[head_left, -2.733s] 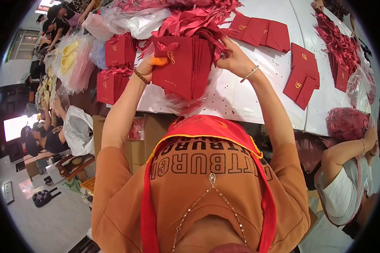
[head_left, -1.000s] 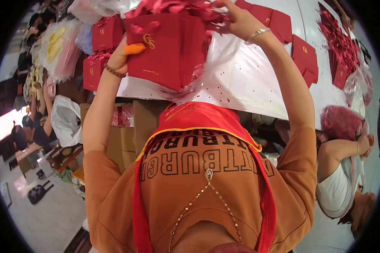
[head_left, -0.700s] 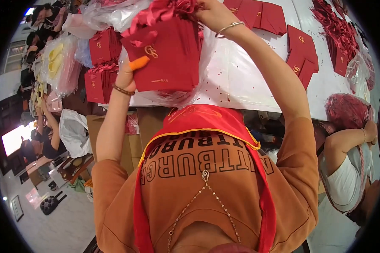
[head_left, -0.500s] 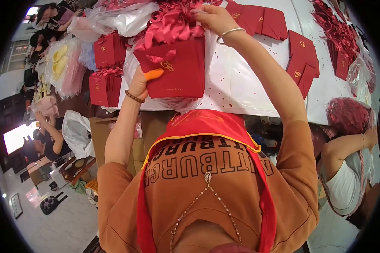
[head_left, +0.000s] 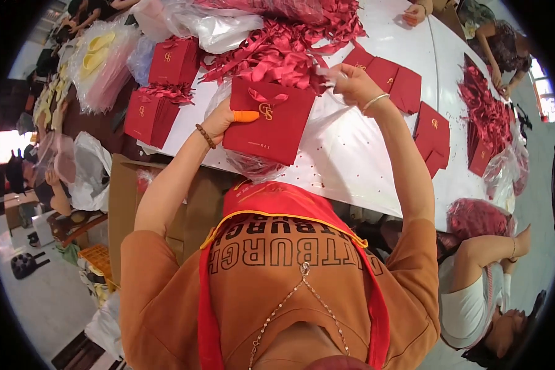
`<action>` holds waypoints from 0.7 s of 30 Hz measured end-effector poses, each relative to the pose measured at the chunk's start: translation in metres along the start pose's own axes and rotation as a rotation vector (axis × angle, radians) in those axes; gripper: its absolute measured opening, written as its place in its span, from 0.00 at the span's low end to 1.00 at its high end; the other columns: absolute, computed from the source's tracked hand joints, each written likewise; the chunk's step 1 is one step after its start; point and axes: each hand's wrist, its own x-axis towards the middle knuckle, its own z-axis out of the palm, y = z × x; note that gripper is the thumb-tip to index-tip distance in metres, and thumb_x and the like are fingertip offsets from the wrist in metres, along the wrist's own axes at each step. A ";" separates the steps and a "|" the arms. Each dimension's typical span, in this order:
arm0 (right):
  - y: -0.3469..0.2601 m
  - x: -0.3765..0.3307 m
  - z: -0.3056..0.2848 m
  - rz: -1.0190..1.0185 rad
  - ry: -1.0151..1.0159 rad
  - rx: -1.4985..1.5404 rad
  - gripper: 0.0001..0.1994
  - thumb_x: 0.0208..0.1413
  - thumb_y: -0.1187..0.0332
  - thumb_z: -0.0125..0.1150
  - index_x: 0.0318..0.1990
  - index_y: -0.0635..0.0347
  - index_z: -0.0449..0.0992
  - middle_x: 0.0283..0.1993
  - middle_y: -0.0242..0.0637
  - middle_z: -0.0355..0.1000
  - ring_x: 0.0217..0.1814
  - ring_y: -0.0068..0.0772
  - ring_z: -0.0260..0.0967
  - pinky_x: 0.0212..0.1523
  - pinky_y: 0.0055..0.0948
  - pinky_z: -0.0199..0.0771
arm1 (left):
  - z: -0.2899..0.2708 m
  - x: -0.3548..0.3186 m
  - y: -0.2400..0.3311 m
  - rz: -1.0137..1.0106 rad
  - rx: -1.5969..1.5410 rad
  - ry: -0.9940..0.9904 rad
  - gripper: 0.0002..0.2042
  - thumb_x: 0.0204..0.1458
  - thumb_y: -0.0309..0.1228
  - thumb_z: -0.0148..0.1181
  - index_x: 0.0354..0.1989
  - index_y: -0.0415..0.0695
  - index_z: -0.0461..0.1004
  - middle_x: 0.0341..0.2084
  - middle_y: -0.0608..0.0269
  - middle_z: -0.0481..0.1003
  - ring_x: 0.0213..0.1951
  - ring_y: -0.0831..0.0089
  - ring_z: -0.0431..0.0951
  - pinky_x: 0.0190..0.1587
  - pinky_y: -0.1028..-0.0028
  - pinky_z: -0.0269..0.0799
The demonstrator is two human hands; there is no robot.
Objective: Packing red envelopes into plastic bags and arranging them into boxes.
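My left hand (head_left: 221,123), an orange cover on its thumb, grips a stack of red paper gift bags (head_left: 270,132) by its left edge. The front bag carries a small ribbon bow and gold printing. Dark red satin ribbons (head_left: 283,58) spill out above the stack. Clear plastic (head_left: 253,165) shows under and around the bags. My right hand (head_left: 354,85) is closed to the right of the ribbons, pinching a crumpled edge of the clear plastic bag (head_left: 330,75).
More red gift bags stand in two bundles (head_left: 174,60) at left and lie fanned (head_left: 407,89) at right on the white table (head_left: 351,166). A ribboned bundle (head_left: 484,117) lies farther right. A cardboard box (head_left: 126,185) is below the table's edge. Co-workers sit around; one (head_left: 481,296) is close at right.
My right hand has moved down and away from the ribbons, drawing the plastic edge rightward. The bag stack in my left hand has tilted, and the whole view has turned slightly.
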 end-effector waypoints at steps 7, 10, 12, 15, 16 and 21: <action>-0.006 0.047 0.002 -0.259 0.450 -0.400 0.15 0.45 0.58 0.57 0.33 0.63 0.74 0.23 0.33 0.69 0.26 0.23 0.64 0.29 0.24 0.63 | 0.001 0.006 -0.004 0.016 -0.012 -0.046 0.28 0.40 0.22 0.59 0.53 0.42 0.57 0.46 0.59 0.67 0.46 0.70 0.69 0.45 0.71 0.69; -0.022 0.052 0.027 -0.277 0.399 0.040 0.12 0.48 0.60 0.57 0.33 0.60 0.75 0.19 0.26 0.65 0.20 0.17 0.57 0.21 0.19 0.57 | -0.001 0.008 -0.003 -0.009 -0.001 -0.043 0.29 0.40 0.21 0.58 0.53 0.43 0.56 0.46 0.59 0.66 0.46 0.70 0.69 0.46 0.70 0.69; -0.028 0.046 0.037 -0.372 0.218 0.254 0.09 0.51 0.62 0.55 0.33 0.58 0.74 0.18 0.21 0.61 0.18 0.12 0.51 0.17 0.16 0.50 | -0.002 0.006 -0.003 0.004 -0.043 -0.033 0.28 0.39 0.20 0.58 0.53 0.42 0.57 0.45 0.59 0.67 0.45 0.70 0.70 0.45 0.71 0.70; -0.029 0.035 0.046 -0.435 0.086 0.269 0.10 0.52 0.62 0.54 0.33 0.58 0.74 0.18 0.20 0.60 0.16 0.11 0.49 0.16 0.14 0.47 | -0.005 0.008 -0.005 0.018 -0.046 -0.020 0.29 0.39 0.19 0.58 0.53 0.42 0.57 0.44 0.59 0.67 0.45 0.70 0.70 0.44 0.70 0.70; -0.031 0.032 0.053 -0.453 0.166 0.242 0.10 0.54 0.62 0.52 0.33 0.59 0.73 0.19 0.20 0.60 0.17 0.09 0.48 0.16 0.14 0.47 | -0.006 0.009 -0.007 0.021 -0.005 -0.017 0.29 0.40 0.19 0.57 0.54 0.43 0.55 0.45 0.58 0.67 0.46 0.69 0.70 0.45 0.69 0.70; -0.036 0.012 0.079 -0.584 0.371 -0.050 0.11 0.55 0.64 0.50 0.33 0.62 0.72 0.21 0.22 0.63 0.20 0.08 0.51 0.19 0.13 0.52 | -0.012 0.018 -0.008 0.114 0.113 0.028 0.38 0.35 0.17 0.60 0.57 0.43 0.48 0.47 0.57 0.64 0.44 0.68 0.70 0.42 0.69 0.71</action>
